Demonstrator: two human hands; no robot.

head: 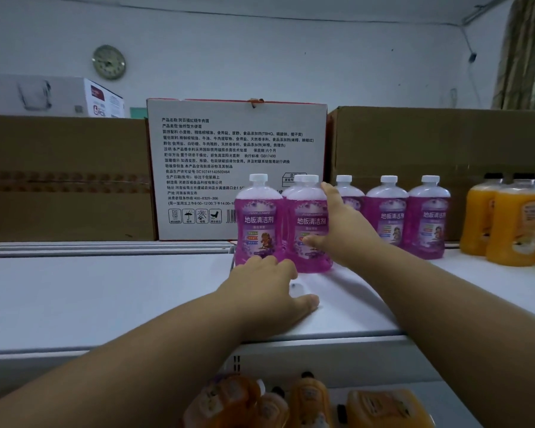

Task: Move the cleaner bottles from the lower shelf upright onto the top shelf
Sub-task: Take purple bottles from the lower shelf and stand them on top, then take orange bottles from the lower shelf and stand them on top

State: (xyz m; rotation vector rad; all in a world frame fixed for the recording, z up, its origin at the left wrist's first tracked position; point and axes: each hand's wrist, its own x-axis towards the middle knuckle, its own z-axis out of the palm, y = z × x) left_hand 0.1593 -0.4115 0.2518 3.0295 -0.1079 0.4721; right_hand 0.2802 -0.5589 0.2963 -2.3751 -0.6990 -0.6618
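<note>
Right hand (pixel 342 230) at frame centre, fingers wrapped on upright purple cleaner bottle (pixel 309 230) on top shelf (pixel 105 298); left hand (pixel 269 288) lower centre, fingers spread flat on shelf, possibly touching neighbouring bottle (pixel 258 220); three more cleaner bottles (pixel 389 217) right; orange bottles (pixel 507 220) far right.

I read this as a small shop's stock shelving: a white top shelf (pixel 105 298) carries identical purple floor-cleaner bottles (pixel 309 227) in a row, orange drink bottles (pixel 513 223) at right, and sealed cardboard cartons (pixel 62 177) plus a printed noodle carton (pixel 238 156) at the far side; more orange bottles (pixel 306 400) lie below.
</note>
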